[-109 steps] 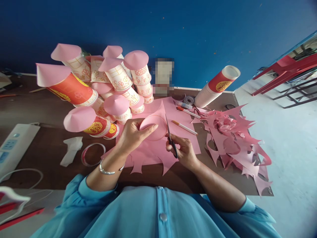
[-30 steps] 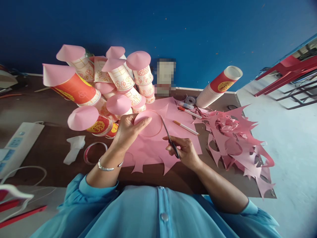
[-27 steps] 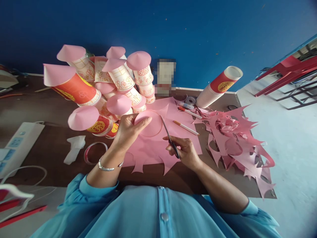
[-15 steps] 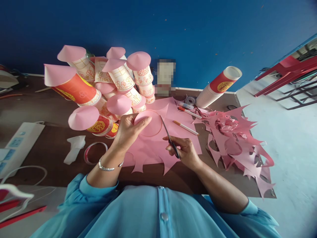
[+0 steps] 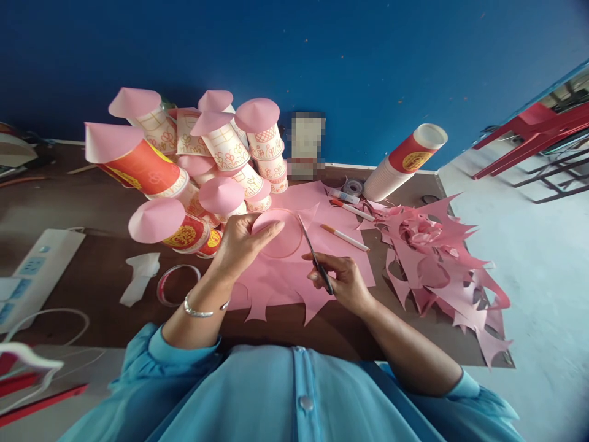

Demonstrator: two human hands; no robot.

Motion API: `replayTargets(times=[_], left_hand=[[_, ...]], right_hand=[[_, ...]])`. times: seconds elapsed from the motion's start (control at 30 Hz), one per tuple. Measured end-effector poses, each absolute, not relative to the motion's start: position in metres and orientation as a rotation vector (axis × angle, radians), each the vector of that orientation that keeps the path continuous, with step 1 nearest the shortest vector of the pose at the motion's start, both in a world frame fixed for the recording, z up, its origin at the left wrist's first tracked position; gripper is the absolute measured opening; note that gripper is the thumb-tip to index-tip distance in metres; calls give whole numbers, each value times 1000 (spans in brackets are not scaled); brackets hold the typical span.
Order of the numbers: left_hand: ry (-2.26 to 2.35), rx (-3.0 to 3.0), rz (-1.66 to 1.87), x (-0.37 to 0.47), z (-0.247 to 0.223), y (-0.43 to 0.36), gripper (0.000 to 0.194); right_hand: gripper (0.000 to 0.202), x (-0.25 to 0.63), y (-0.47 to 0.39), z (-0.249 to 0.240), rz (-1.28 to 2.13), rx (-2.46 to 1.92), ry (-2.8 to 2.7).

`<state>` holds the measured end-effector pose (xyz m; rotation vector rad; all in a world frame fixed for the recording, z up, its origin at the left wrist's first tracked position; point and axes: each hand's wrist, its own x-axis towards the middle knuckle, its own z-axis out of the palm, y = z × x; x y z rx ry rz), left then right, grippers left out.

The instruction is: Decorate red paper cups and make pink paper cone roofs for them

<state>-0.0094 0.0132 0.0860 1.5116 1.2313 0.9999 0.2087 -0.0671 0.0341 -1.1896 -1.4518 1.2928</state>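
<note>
My left hand [image 5: 243, 242] pinches a piece of pink paper [image 5: 288, 236] with a round orange outline drawn on it, thumb on top. A pointed corner of that paper sticks out at its upper right. In my right hand [image 5: 345, 279] is a pair of scissors [image 5: 317, 261] with black handles, fingers wrapped through them. Their blades lie at the right edge of the outlined circle, pointing up and away from me. Below both hands spreads a larger pink sheet [image 5: 340, 270] with curved cut-outs along its near edge.
Cup towers with pink paper cones [image 5: 257, 116] crowd the left back. A stack of paper cups [image 5: 405, 162] leans at the right, behind pink scraps [image 5: 442, 270]. Orange markers [image 5: 345, 237] lie on the sheet. A tape roll [image 5: 178, 285] and power strip [image 5: 39, 270] are leftward.
The pink paper in my left hand has shifted slightly right and toward me. The scissors have stayed almost in place at its right edge.
</note>
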Motion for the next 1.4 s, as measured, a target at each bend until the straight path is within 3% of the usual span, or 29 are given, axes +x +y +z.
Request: replayTargets(times=[0.33, 0.5, 1.4], left_hand=[[1220, 1491, 1001, -10, 87, 14, 48], [1246, 1427, 1025, -11, 86, 14, 34], [1189, 1484, 975, -13, 81, 14, 33]], right_hand=[[48, 210, -67, 36, 1292, -1214, -1489], [49, 210, -68, 36, 1312, -1206, -1458], [48, 209, -68, 33, 1318, -1185, -1461]])
